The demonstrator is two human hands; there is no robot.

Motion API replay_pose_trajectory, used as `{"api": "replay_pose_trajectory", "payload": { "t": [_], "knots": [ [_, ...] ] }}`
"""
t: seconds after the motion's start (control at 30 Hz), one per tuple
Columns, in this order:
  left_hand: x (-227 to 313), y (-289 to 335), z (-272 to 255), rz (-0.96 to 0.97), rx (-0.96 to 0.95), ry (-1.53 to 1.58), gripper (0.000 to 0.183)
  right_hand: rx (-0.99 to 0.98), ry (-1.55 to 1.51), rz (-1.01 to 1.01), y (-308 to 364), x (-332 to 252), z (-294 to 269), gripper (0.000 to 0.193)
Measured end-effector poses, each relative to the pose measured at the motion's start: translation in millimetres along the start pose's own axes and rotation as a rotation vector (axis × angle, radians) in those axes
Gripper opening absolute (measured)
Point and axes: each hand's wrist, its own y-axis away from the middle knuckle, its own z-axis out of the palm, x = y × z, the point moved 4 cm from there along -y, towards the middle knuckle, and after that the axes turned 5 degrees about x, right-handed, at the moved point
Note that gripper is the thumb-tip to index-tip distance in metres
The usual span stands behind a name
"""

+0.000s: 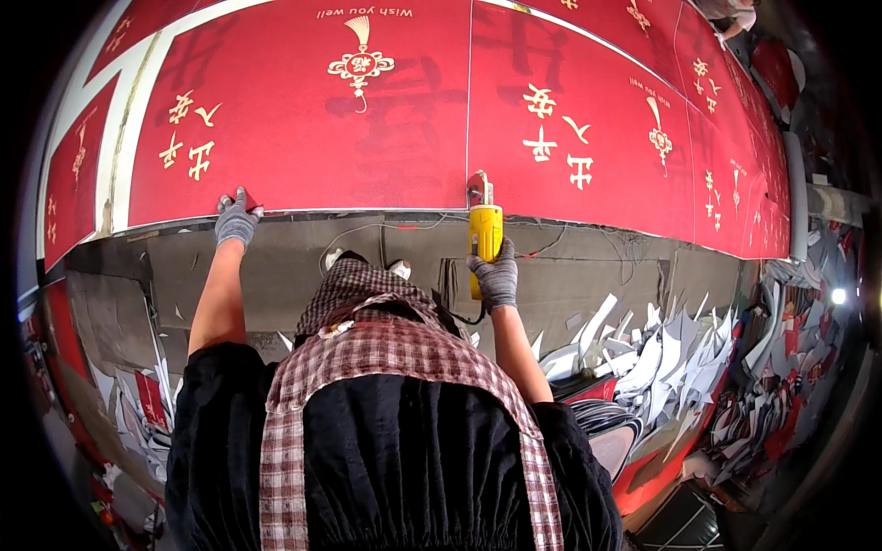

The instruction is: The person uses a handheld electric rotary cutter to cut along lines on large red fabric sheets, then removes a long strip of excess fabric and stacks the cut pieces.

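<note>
A large red sheet of printed floor mats (pixel 413 138), with gold characters and knot designs, spreads over the table before me. My left hand (pixel 238 219), in a grey glove, is closed on the sheet's near edge, where a small red corner is turned up beside the fingers. My right hand (pixel 496 275), gloved too, wraps round the yellow body of a handheld electric cutter (pixel 485 230). The cutter's metal head (pixel 480 188) rests at the near edge, on the thin line between two mat panels. Its blade cannot be made out.
Pale offcut strips (pixel 643 358) are heaped to my right, with more scraps (pixel 142 413) at the left. Thin cables (pixel 367 226) run below the table edge. At the far right, another person (pixel 732 13) reaches toward the sheet. A grey roll (pixel 796 197) stands at the table's right end.
</note>
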Motion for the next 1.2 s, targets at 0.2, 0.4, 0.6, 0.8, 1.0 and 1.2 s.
{"api": "replay_pose_trajectory", "payload": {
  "t": [0.2, 0.4, 0.6, 0.8, 1.0, 1.2],
  "knots": [
    [1, 8, -7, 0.008, -0.002, 0.01, 0.08, 0.002, 0.007, -0.04, -34, -31, 18, 0.054],
    [6, 17, -19, 0.034, 0.047, 0.033, 0.079, 0.025, -0.013, -0.079, -68, -62, 38, 0.055],
    [5, 23, -21, 0.042, 0.011, 0.014, 0.079, 0.046, 0.093, -0.065, -100, -105, 52, 0.056],
    [10, 21, -23, 0.024, -0.029, 0.003, 0.079, 0.034, 0.114, -0.124, -156, -104, 67, 0.06],
    [44, 4, -25, 0.011, -0.277, 0.323, 0.076, -0.015, 0.0, -0.135, -208, -119, 87, 0.064],
    [116, 27, -38, -0.053, -0.06, 0.083, 0.079, -0.015, 0.034, -0.152, -259, -123, 99, 0.076]
  ]
}}
